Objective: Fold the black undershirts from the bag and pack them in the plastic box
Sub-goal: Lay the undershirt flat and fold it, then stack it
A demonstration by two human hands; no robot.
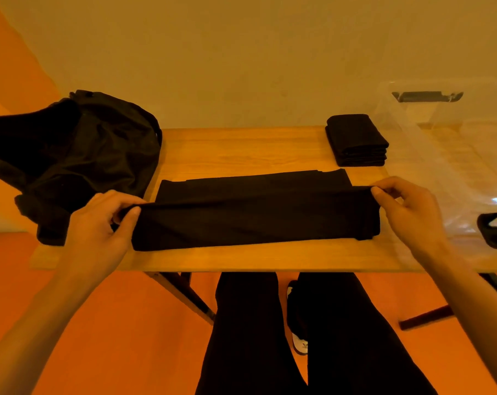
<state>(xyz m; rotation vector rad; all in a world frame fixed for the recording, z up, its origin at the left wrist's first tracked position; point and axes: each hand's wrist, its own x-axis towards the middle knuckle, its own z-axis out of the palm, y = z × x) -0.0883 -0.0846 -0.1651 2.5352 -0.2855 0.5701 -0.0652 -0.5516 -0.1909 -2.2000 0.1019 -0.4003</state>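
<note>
Undershirt (255,212) held mid-fold, long axis left–right along the table (241,146) front.
Left end was pinched by left hand (104,220), right end by right hand (409,212); each equally near.

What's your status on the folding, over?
Left hand, right hand pinching ends of black cloth undershirt, half folded. Folded black stack beside clear plastic box. No obstruction seen.
</note>
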